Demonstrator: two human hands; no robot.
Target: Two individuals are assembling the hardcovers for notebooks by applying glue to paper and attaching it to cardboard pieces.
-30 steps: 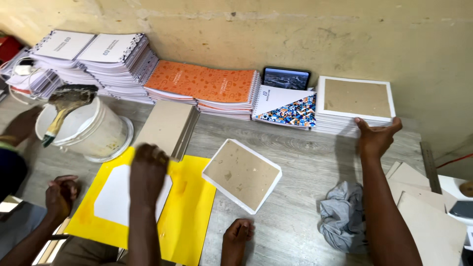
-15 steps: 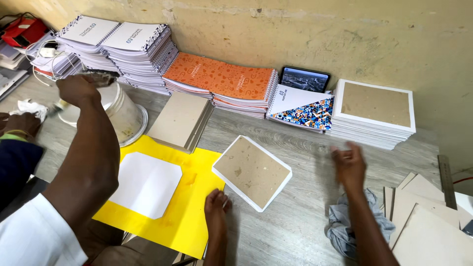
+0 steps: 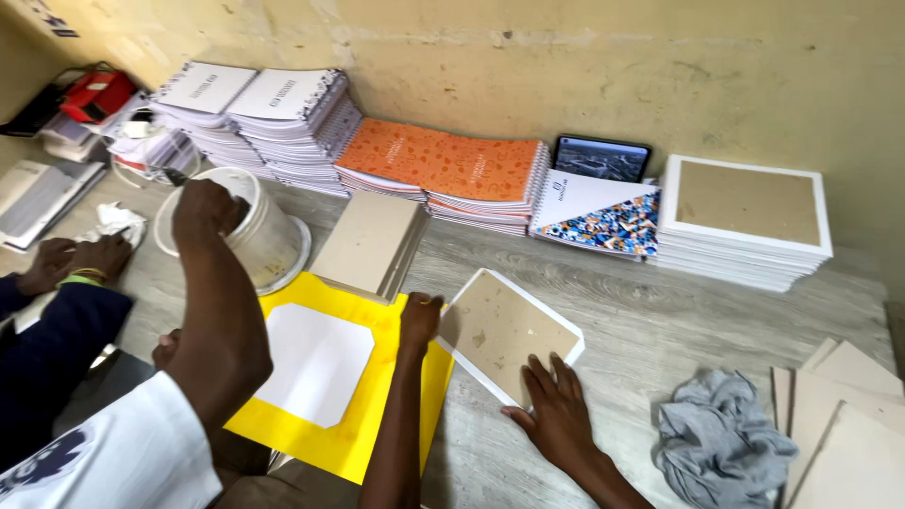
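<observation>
A brown board cover with a white border [image 3: 504,330] lies tilted on the grey table. My left hand [image 3: 419,319] curls around its left edge, over a yellow sheet [image 3: 396,415]. Spread flat, my right hand [image 3: 558,407] rests on the board's near corner. On the yellow sheet lies a white paper with cut corners [image 3: 316,363]. A co-worker's arm in a white sleeve [image 3: 212,311] reaches from the left, that hand [image 3: 205,205] in a white bucket [image 3: 269,247].
Stacks of spiral notebooks [image 3: 302,113], orange ones [image 3: 443,170] and white-edged boards [image 3: 745,221] line the wall. A pile of plain boards [image 3: 372,243] sits by the bucket. A grey rag [image 3: 721,448] and loose boards [image 3: 839,424] lie right. Another person's hands [image 3: 71,264] rest far left.
My right hand has come back from the stack at the right and settled on the board. My left hand has moved up to the board's edge. The co-worker's hand has reached the bucket.
</observation>
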